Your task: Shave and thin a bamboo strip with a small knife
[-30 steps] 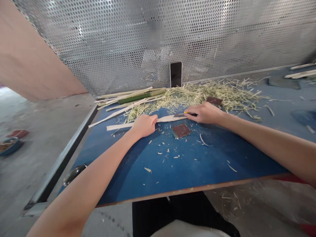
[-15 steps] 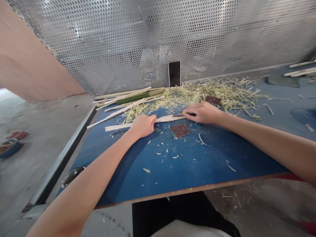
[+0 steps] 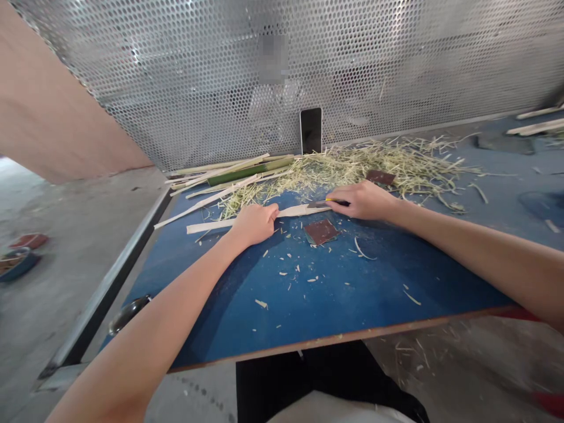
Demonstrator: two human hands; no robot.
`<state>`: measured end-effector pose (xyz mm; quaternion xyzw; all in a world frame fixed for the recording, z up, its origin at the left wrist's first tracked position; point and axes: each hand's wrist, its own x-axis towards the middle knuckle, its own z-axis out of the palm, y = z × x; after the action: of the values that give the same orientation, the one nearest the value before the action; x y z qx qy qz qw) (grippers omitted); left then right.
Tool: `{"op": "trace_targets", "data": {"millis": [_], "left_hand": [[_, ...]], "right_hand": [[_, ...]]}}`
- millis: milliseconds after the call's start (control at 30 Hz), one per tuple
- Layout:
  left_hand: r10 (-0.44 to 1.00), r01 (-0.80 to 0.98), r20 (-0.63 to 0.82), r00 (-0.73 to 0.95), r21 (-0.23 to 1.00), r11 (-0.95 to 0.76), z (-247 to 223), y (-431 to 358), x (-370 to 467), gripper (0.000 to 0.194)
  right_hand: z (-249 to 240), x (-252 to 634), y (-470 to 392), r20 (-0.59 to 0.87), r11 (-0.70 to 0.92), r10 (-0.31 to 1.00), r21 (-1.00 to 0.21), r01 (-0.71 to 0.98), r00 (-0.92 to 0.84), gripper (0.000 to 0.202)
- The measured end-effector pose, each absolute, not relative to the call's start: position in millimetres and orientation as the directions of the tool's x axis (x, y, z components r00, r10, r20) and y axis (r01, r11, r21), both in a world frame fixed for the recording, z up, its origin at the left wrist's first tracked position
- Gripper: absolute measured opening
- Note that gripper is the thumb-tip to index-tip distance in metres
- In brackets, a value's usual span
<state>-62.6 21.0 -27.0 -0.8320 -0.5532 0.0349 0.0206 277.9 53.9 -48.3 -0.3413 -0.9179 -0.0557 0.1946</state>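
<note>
View slid slightly vs earlier frame, pose same. Shiny dark obj (image 3: pixel 129 315) at surface (image 3: pixel 352 294) edge, part hidden by L forearm (image 3: pixel 180 299). L hand (image 3: pixel 255 224) clamped on pale strip (image 3: pixel 293 211), mid-surface; R hand (image 3: pixel 365 201) wrapped round knife (image 3: pixel 318 204), blade against strip. Blue basin (image 3: pixel 21 270) w/ brownish bits (image 3: pixel 10 260) on floor (image 3: pixel 88 235), cut off at L.

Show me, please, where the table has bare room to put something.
Nearly bare: the patch between curled shaving and right forearm, and the blue tabletop's front margin below scattered chips. Crowded: the back, with bamboo strips, shaving pile and smartphone.
</note>
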Motion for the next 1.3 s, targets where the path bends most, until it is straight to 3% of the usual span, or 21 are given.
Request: {"op": "trace_targets", "data": {"millis": [1300], "left_hand": [[0.921, 0.919, -0.013, 0.39, -0.05, -0.39, -28.8, 21.6, -64.2, 0.04]], "right_hand": [[-52.9, 276.3, 55.8, 0.427, 0.754, 0.603, -0.029, 0.656, -0.674, 0.042]]}}
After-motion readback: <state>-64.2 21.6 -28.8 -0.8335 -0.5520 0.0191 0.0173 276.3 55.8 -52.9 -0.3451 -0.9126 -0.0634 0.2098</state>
